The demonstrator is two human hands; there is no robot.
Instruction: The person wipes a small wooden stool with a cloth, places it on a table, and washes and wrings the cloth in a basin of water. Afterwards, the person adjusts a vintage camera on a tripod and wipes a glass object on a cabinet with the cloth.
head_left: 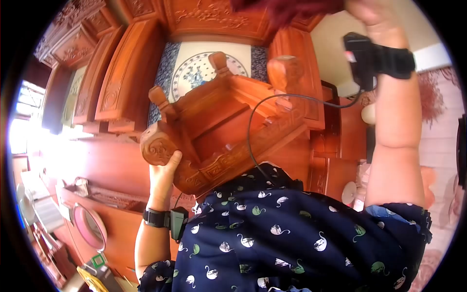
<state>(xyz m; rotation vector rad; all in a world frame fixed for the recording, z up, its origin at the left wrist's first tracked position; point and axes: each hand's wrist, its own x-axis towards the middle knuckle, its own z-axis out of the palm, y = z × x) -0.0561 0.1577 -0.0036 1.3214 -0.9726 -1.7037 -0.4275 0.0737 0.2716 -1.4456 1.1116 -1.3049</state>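
A carved reddish-brown wooden stool (214, 170) is turned over in front of my body, its short legs pointing away and its hollow underside showing. My left hand (164, 176) grips it at the scroll-carved leg, thumb on top; the other fingers are hidden behind the wood. At the top right, my right hand (366, 13) is raised well clear of the stool. It is closed on a dark red cloth (292, 10), blurred and partly cut off by the frame edge.
A carved wooden seat (129, 73) with a blue-and-white patterned cushion (187, 56) is just beyond the stool. A thin black cable (250, 121) from the right wrist device (360, 56) crosses the stool. A pink-lined basin (90, 226) is at lower left.
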